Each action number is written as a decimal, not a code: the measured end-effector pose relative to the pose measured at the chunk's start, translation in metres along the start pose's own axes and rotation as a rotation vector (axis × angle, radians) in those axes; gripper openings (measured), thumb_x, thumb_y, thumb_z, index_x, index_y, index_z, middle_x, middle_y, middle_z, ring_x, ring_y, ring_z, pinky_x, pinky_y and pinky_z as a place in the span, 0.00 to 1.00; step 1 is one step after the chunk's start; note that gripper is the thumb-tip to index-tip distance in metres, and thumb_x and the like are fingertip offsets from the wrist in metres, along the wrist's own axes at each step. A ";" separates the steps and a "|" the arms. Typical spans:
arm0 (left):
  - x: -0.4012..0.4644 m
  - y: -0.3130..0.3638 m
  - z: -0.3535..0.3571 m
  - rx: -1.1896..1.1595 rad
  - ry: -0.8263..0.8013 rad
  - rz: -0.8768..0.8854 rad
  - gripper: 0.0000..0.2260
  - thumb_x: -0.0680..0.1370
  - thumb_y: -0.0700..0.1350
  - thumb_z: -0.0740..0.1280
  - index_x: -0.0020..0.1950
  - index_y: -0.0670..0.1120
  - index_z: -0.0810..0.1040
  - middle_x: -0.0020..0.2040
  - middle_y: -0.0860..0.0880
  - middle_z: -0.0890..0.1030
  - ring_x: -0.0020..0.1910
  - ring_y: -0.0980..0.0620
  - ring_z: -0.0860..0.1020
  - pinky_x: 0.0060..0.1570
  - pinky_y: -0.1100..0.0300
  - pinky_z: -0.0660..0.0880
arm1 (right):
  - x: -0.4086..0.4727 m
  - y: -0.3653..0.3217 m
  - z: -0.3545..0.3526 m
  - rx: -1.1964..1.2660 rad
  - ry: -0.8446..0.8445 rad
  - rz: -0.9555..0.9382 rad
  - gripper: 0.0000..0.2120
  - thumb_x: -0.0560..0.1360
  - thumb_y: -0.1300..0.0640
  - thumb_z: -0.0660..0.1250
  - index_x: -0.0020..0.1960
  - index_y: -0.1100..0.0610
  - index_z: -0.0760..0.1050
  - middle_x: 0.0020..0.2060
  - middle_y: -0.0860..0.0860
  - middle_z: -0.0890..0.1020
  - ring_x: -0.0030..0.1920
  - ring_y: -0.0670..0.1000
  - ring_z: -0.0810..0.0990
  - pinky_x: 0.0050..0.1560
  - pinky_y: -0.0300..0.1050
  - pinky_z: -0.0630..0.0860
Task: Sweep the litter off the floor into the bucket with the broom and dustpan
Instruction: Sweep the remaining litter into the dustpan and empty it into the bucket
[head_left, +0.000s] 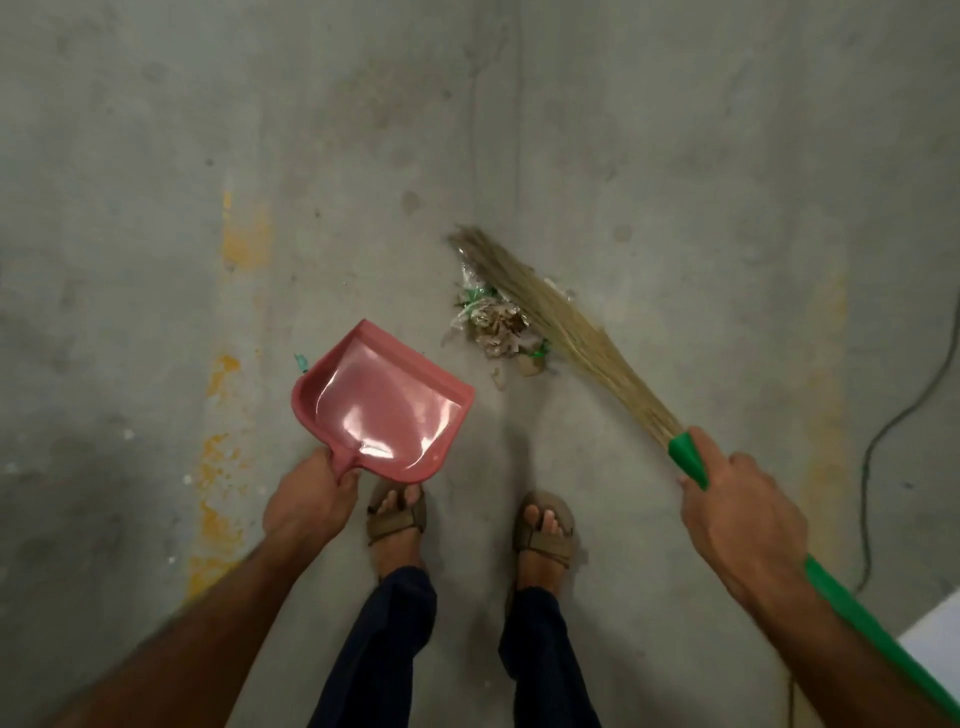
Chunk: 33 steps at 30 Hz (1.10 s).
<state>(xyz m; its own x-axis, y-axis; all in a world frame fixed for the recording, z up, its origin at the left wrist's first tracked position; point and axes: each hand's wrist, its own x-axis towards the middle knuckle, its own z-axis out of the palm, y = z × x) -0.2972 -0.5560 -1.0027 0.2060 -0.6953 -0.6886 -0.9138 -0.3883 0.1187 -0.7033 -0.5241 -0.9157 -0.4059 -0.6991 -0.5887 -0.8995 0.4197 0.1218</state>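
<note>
Litter heaped on floor ahead of feet, bristles touching its right side. Broom handle gripped by right hand. Left hand grips pan handle; pan mouth near litter, apart. No writing legible. Bare concrete beyond heap; cable right.

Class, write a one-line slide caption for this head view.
Left hand holds pink dustpan; right hand sweeps broom against litter.
</note>
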 end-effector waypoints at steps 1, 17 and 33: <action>0.006 0.003 0.001 0.026 -0.004 0.009 0.12 0.79 0.52 0.63 0.55 0.44 0.73 0.52 0.41 0.81 0.52 0.38 0.80 0.49 0.49 0.77 | -0.010 0.010 0.007 0.039 -0.011 0.003 0.25 0.82 0.45 0.59 0.78 0.43 0.59 0.46 0.53 0.73 0.42 0.56 0.75 0.38 0.47 0.73; 0.144 0.039 0.044 0.349 -0.075 0.118 0.19 0.80 0.54 0.61 0.64 0.43 0.73 0.60 0.38 0.78 0.59 0.37 0.78 0.57 0.44 0.75 | 0.053 0.072 0.074 0.016 -0.055 0.069 0.27 0.82 0.48 0.60 0.80 0.45 0.58 0.51 0.58 0.74 0.44 0.58 0.75 0.40 0.49 0.72; 0.129 0.116 0.096 0.201 -0.039 0.194 0.18 0.81 0.55 0.61 0.65 0.44 0.69 0.61 0.41 0.77 0.59 0.38 0.77 0.56 0.45 0.75 | -0.052 0.048 0.140 0.025 -0.164 -0.057 0.33 0.80 0.44 0.62 0.81 0.39 0.52 0.51 0.47 0.72 0.45 0.51 0.78 0.41 0.46 0.78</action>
<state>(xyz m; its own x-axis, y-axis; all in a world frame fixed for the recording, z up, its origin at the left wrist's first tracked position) -0.4103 -0.6324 -1.1465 0.0104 -0.7195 -0.6944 -0.9868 -0.1196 0.1092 -0.7029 -0.3869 -0.9909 -0.3209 -0.6193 -0.7166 -0.9151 0.3978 0.0660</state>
